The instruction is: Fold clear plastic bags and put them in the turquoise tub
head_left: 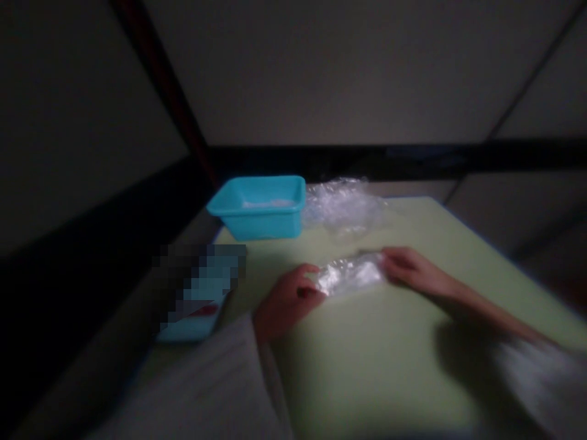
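Observation:
A small clear plastic bag (351, 274) is stretched between my two hands, low over the pale green table. Its surface is shiny and a whitish patch shows toward its right end; what is inside, if anything, I cannot make out. My left hand (293, 297) pinches the left end between thumb and fingers. At the right end, my right hand (406, 269) grips the edge with closed fingers. Farther back lies a loose heap of clear plastic bags (346, 205), apart from both hands.
A turquoise plastic basin (266, 225) with something whitish inside stands at the back left, beside the heap. At the table's left edge lies a light blue tray (186, 332), partly pixelated. Dark panelled walls close in behind the green table (367, 360).

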`<state>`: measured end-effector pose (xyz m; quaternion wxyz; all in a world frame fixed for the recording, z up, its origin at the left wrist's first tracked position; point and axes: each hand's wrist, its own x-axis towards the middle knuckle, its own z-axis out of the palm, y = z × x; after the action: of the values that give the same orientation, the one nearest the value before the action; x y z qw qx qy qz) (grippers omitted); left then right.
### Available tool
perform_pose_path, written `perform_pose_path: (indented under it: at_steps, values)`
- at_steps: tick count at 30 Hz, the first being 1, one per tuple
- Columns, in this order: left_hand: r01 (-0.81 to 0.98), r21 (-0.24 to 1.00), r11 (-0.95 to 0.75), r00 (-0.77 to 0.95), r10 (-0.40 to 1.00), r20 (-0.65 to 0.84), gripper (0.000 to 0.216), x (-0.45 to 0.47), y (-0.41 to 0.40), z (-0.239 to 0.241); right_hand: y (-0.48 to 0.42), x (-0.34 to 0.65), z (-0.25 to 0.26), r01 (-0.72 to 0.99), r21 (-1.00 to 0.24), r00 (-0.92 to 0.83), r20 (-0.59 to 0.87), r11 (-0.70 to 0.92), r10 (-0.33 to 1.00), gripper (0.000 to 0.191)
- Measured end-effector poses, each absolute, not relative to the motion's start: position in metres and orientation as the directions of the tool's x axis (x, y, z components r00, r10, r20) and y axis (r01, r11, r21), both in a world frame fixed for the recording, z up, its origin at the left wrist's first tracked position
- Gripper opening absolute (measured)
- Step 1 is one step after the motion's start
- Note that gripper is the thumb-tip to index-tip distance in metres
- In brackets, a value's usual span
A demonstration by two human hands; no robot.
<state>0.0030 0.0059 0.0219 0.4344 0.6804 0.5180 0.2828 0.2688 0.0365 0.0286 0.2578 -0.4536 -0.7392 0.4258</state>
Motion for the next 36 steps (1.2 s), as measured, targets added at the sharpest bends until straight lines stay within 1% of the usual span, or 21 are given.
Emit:
perform_pose_path:
  at_steps: [2, 5, 6, 9, 10, 13, 17, 19, 21, 22, 24, 26, 27, 29, 33, 36]
  values:
    - [0.433, 0.899, -0.065, 0.293, 0.954, -0.072, 0.035, 0.002, 0.008, 0.019, 0.04, 0.264, 0.026, 0.426, -0.893, -0.399, -0.039, 0.147, 0.916, 0.039]
    - [0.438, 0.894, -0.091, 0.279, 0.96, -0.039, 0.035, -0.001, 0.011, 0.013, 0.047, 0.258, 0.021, 0.427, -0.899, -0.342, -0.056, 0.102, 0.938, 0.042]
    - [0.446, 0.888, -0.111, 0.276, 0.961, -0.019, 0.031, -0.001, 0.013, 0.012, 0.049, 0.256, 0.02, 0.431, -0.897, -0.329, -0.053, 0.1, 0.943, 0.041]
    - [0.486, 0.854, -0.184, 0.27, 0.961, 0.053, 0.009, -0.001, 0.016, 0.01, 0.055, 0.254, 0.016, 0.445, -0.889, -0.318, -0.044, 0.108, 0.947, 0.037]
    - [0.5, 0.844, -0.197, 0.265, 0.962, 0.068, 0.007, 0.0, 0.017, 0.011, 0.057, 0.254, 0.015, 0.448, -0.887, -0.317, -0.043, 0.11, 0.947, 0.036]
    - [0.505, 0.847, -0.164, 0.239, 0.97, 0.045, 0.01, 0.002, 0.018, 0.012, 0.058, 0.256, 0.014, 0.455, -0.883, -0.332, -0.05, 0.114, 0.942, 0.034]
    - [0.449, 0.891, -0.059, 0.23, 0.972, -0.051, 0.032, 0.002, 0.014, 0.014, 0.051, 0.259, 0.017, 0.459, -0.881, -0.384, -0.078, 0.116, 0.92, 0.031]
    - [0.422, 0.907, -0.013, 0.291, 0.949, -0.122, 0.037, 0.0, 0.011, 0.015, 0.045, 0.26, 0.02, 0.46, -0.88, -0.422, -0.1, 0.118, 0.901, 0.029]
    - [0.427, 0.904, -0.014, 0.353, 0.923, -0.152, 0.035, -0.001, 0.009, 0.016, 0.04, 0.261, 0.023, 0.456, -0.88, -0.471, -0.117, 0.128, 0.875, 0.026]
    - [0.447, 0.893, -0.048, 0.347, 0.93, -0.124, 0.032, -0.001, 0.009, 0.017, 0.038, 0.261, 0.023, 0.453, -0.881, -0.494, -0.12, 0.137, 0.861, 0.025]
    - [0.538, 0.826, -0.167, 0.261, 0.965, 0.026, 0.023, 0.002, 0.012, 0.017, 0.037, 0.262, 0.023, 0.443, -0.883, -0.524, -0.116, 0.153, 0.844, 0.023]
    - [0.663, 0.699, -0.269, 0.179, 0.963, 0.2, 0.013, 0.008, 0.017, 0.015, 0.037, 0.262, 0.021, 0.434, -0.887, -0.527, -0.107, 0.159, 0.843, 0.022]
    - [0.719, 0.629, -0.296, 0.178, 0.953, 0.245, 0.009, 0.012, 0.02, 0.013, 0.038, 0.262, 0.019, 0.43, -0.889, -0.524, -0.103, 0.159, 0.845, 0.022]
    - [0.764, 0.57, -0.302, 0.185, 0.949, 0.254, 0.01, 0.02, 0.024, 0.01, 0.038, 0.262, 0.017, 0.429, -0.889, -0.517, -0.098, 0.159, 0.85, 0.022]
    - [0.803, 0.532, -0.268, 0.169, 0.959, 0.228, 0.005, 0.029, 0.025, 0.003, 0.037, 0.261, 0.016, 0.432, -0.888, -0.51, -0.095, 0.159, 0.855, 0.02]
    - [0.823, 0.508, -0.254, 0.164, 0.963, 0.215, 0.005, 0.031, 0.023, 0.001, 0.037, 0.26, 0.016, 0.427, -0.891, -0.509, -0.097, 0.153, 0.855, 0.018]
